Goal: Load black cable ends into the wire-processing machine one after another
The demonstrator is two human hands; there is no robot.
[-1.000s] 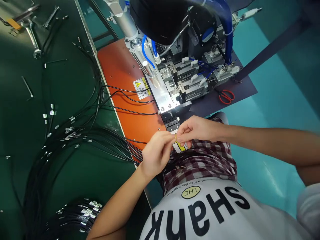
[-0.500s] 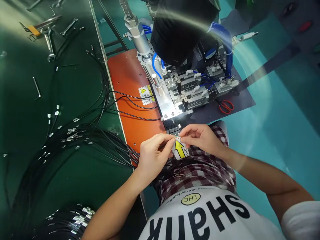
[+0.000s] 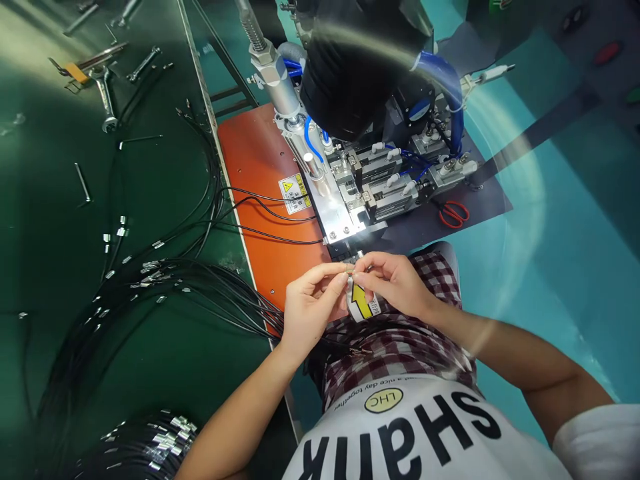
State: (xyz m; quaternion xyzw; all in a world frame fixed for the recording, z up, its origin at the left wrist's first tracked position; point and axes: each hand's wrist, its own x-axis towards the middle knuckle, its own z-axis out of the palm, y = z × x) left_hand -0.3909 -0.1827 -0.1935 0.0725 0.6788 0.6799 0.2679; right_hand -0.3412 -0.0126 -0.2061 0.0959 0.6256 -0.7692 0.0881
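Observation:
Thin coloured wires [image 3: 349,271] show between my fingertips, just in front of the machine. My left hand [image 3: 311,307] pinches them between thumb and forefinger. From the other side my right hand [image 3: 395,283] closes its thumb and fingers on the same wires, its fingertips almost meeting the left ones. Below both hands is a white label with a yellow arrow [image 3: 361,301], partly covered by my fingers. The bright metal plate [image 3: 333,217] of the machine lies just beyond. Black cables with bare ends [image 3: 361,351] rest across my lap.
Bundled black cables [image 3: 215,283] with shiny ends spread over the green table [image 3: 165,380] at left. Wrenches [image 3: 105,100] and hex keys [image 3: 83,182] lie farther back. Red-handled scissors [image 3: 454,214] sit right of the machine on its base. A black lamp-like housing [image 3: 367,67] overhangs the machine.
My right hand has moved left and its fingertips have come closer to those of my left hand, around the wires. The whole view has shifted slightly.

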